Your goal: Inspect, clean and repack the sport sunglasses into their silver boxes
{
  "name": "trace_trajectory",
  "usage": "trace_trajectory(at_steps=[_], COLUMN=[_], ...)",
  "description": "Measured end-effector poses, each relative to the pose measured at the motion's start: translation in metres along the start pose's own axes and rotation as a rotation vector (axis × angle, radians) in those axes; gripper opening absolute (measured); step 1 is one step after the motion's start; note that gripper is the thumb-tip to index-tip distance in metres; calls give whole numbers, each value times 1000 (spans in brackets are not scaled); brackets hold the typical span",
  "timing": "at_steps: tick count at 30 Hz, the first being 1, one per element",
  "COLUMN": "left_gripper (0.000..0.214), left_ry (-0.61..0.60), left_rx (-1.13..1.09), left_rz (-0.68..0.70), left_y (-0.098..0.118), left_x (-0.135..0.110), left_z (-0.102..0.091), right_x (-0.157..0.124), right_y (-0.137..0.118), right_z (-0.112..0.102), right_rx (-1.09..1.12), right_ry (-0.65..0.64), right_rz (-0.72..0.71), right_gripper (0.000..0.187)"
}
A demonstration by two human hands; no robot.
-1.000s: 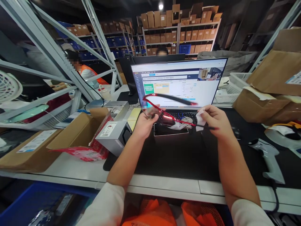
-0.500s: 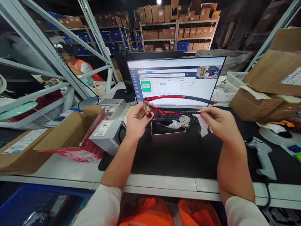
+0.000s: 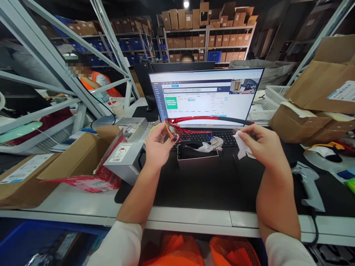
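Observation:
My left hand point(image 3: 158, 146) pinches the front of a pair of red-framed glasses point(image 3: 191, 119) by a lens. Its two arms stretch to the right, in front of the monitor, with dark ends. On the other side, my right hand point(image 3: 260, 144) has thumb and fingers closed on a thin white piece point(image 3: 240, 145), which looks like paper or film. The tip of the upper arm ends right at those fingers; I cannot tell whether they touch it. Below the glasses lies an open black case or box point(image 3: 198, 156) with a crumpled pale cloth or wrapper point(image 3: 212, 145) on it.
Behind stand a lit monitor point(image 3: 199, 99) and a keyboard point(image 3: 226, 138). To the left are a grey product box point(image 3: 126, 164) and an opened carton point(image 3: 74, 155). A barcode scanner point(image 3: 309, 184) lies right, below stacked cartons point(image 3: 318, 88). A co-worker point(image 3: 95, 79) sits beyond the frame.
The glasses have turned slightly and dipped a little, still in my left hand. The white piece at my right hand has shifted up and now bunches closer to the fingers.

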State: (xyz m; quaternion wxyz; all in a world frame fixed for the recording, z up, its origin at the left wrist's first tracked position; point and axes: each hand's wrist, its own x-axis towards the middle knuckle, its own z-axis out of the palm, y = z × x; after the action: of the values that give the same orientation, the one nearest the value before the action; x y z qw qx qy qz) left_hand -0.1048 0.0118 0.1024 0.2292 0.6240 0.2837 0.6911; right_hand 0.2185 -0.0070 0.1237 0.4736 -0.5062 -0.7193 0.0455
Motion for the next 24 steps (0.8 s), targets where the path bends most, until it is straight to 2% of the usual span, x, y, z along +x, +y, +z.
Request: trace_trajectory(at_steps=[8, 17, 24], left_gripper=[45, 49, 43], left_ry=[-19, -17, -48], left_rx=[79, 146, 237], left_rz=[6, 38, 103], left_y=[3, -2, -6], left_x=[-2, -4, -5], left_z=[1, 0, -2], right_x=[2, 4, 5], right_y=[4, 2, 6], right_z=[2, 4, 4], right_rx=[-21, -97, -53], right_ry=[-6, 35, -6], right_rz=[42, 69, 40], right_gripper=[22, 19, 23])
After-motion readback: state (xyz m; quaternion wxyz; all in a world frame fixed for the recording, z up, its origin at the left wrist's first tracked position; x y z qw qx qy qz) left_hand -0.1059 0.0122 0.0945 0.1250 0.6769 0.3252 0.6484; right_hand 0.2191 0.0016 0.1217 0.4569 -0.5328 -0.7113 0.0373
